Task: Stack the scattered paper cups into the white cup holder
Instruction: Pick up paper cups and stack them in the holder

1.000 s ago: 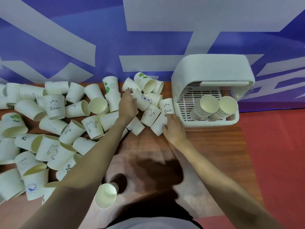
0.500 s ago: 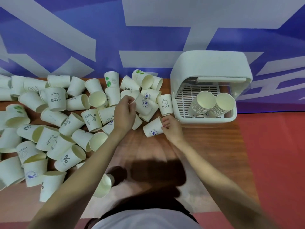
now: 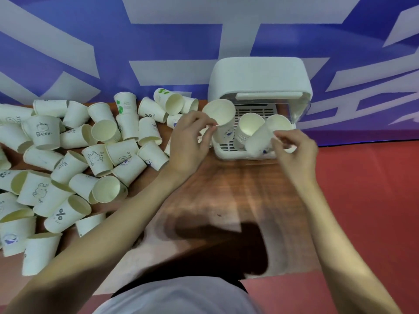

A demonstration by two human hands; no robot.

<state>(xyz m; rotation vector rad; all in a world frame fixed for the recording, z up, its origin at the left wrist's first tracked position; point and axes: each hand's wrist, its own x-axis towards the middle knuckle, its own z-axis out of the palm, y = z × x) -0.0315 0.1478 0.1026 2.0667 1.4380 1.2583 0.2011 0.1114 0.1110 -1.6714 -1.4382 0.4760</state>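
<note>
Two paper cups are in transit toward the white cup holder [image 3: 258, 75], which stands at the far right of the table [image 3: 238, 189] with its open front facing the person. The left cup [image 3: 221, 118] is pinched at its near rim by the fingers [image 3: 209, 126] of the left hand [image 3: 188, 141]; its mouth tilts up and toward the camera, its long axis slanting down and away, and it sits at the holder's left front corner. The right cup [image 3: 260, 141] is held near its rim by the curled fingers [image 3: 277, 137] of the right hand [image 3: 297, 150]; it lies tilted, base low and to the left, mouth up and to the right.

Inside the holder, just beyond both sets of fingers, two nested stacks lean toward the front: the left stack [image 3: 249, 128] and the right stack [image 3: 280, 123], partly hidden by the right cup. Judged from this arrangement, the right hand is nearer its target, the right stack lying immediately beyond its cup; seating would require aligning the cup's axis with the stack's lean, base first. The left cup lies to the left of the left stack and would travel rightward.

Left of the left hand, well apart from the holder, many scattered cups [image 3: 74, 159] remain lying on the table, so the task appears far from complete.
</note>
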